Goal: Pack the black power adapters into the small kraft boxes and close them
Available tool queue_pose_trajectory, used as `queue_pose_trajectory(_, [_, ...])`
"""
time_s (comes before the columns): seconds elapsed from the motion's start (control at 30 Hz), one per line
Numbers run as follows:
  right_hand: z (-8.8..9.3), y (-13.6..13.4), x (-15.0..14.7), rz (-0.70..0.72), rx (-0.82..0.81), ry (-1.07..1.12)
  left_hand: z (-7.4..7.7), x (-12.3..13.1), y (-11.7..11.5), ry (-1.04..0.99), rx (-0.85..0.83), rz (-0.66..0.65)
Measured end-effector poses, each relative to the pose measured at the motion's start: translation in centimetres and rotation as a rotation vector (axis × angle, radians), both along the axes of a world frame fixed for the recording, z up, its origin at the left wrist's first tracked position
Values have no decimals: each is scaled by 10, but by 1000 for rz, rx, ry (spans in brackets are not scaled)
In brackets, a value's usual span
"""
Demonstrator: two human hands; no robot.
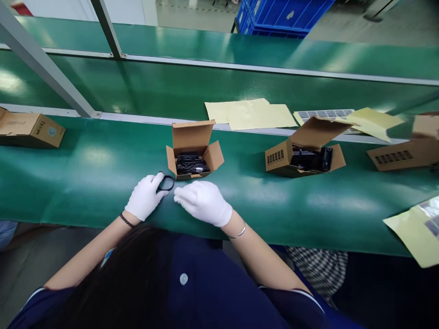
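Your dark hair and navy shirt (pixel 192 283) fill the bottom of the frame. Just above, your gloved left hand (pixel 146 197) pinches a black loop (pixel 167 183) at frame centre, lying on the green belt (pixel 85 183). Your right hand (pixel 204 201) rests knuckles up beside it, fingers curled; I cannot tell whether it holds anything. Right behind the loop stands 1 small open carton (pixel 192 151) with black cables inside.
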State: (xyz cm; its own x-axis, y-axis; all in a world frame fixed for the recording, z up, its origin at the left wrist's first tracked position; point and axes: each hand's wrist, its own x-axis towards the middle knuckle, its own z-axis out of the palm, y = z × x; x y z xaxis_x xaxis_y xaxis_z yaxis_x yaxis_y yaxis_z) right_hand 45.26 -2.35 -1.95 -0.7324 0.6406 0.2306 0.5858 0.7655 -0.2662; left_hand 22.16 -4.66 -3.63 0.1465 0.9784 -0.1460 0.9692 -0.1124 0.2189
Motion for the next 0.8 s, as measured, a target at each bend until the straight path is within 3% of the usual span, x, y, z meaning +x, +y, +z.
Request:
queue_pose_trajectory(0.1, [-5, -5, -9, 152, 26, -91, -2, -6, -1, -134, -48, -162])
queue_pose_trajectory(0.2, [8, -9, -4, 190, 45, -121, 17, -10, -12, -325, 11, -312])
queue_pose_trajectory(0.3, [35, -2, 11, 103, 110, -41, 44, -4, -14, -456, 269, -272])
queue_pose_trajectory(0.4, [52, 23, 22, -161, 160, 19, 52, 7, 1, -503, 468, -110])
queue_pose_trajectory(0.47, [52, 46, 22, -277, 119, -27, 41, 11, 16, -559, 527, 6])
queue_pose_trajectory(0.53, [48, 66, 17, -286, 29, -143, 21, 15, 30, -615, 526, 28])
queue_pose_trajectory(0.67, [49, 84, 3, -261, -92, -390, -16, 25, 44, -542, 513, -281])
queue_pose_trajectory(0.73, [54, 85, -1, -244, -106, -466, -22, 32, 48, -470, 554, -401])
queue_pose_trajectory(0.8, [58, 86, -5, -226, -110, -521, -19, 39, 53, -393, 561, -438])
